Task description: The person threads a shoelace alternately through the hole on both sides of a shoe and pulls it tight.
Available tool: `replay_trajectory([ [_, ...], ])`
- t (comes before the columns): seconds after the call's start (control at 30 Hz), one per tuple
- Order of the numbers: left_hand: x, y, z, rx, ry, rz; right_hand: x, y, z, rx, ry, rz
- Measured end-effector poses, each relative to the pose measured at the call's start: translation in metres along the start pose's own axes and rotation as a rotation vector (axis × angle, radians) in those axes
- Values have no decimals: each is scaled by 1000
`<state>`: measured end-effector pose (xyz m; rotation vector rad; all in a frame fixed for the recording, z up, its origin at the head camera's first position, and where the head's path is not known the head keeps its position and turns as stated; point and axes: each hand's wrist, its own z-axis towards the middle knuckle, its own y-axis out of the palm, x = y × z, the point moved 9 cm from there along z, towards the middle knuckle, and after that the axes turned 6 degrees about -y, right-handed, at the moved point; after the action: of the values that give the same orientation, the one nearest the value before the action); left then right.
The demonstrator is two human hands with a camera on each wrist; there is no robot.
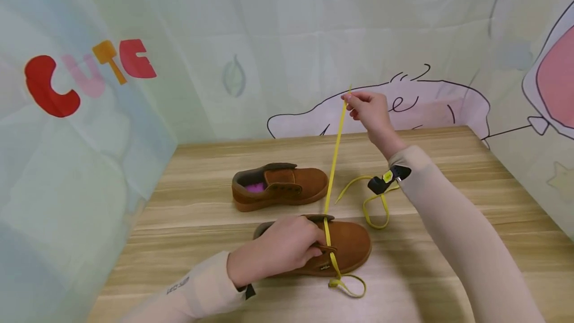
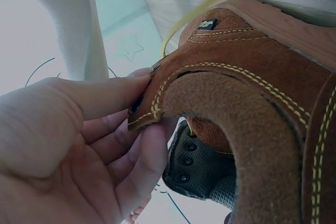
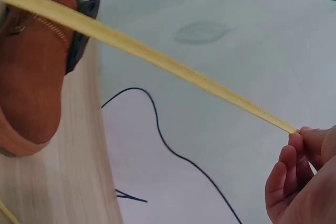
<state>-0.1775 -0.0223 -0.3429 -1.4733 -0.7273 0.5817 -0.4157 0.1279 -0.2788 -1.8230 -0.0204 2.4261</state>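
Observation:
A brown suede shoe (image 1: 354, 243) lies on its sole near me, toe to the right. My left hand (image 1: 291, 243) pinches its near eyelet flap (image 2: 142, 103) between thumb and fingers. Raised high toward the back wall, my right hand (image 1: 369, 111) pinches the end of a yellow shoelace (image 1: 336, 156) between thumb and fingertips. The lace runs taut from there down to the shoe's front eyelets and crosses its tongue area. Its other part hangs out on the near side, ending in a loop (image 1: 358, 288) on the table. Dark eyelets (image 2: 188, 161) show on the far flap.
Behind stands a matching brown shoe (image 1: 309, 183) without a lace, its purple insole (image 1: 255, 188) showing. A second yellow lace (image 1: 376, 226) lies loosely curled on the wooden table (image 1: 193, 243) at right. A printed cloth wall (image 1: 202, 39) encloses the back and sides.

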Motion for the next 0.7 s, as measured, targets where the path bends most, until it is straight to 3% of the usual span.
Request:
replay_trajectory([
  [0.2, 0, 0, 1, -1, -1, -15, -26, -1, -9, 14, -70, 113],
  [0.47, -3, -2, 0, -2, -16, -41, -100, 1, -45, -26, -404, 121],
  [0.7, -4, 1, 0, -4, -14, -75, -124, 1, -78, -136, -465, 188],
])
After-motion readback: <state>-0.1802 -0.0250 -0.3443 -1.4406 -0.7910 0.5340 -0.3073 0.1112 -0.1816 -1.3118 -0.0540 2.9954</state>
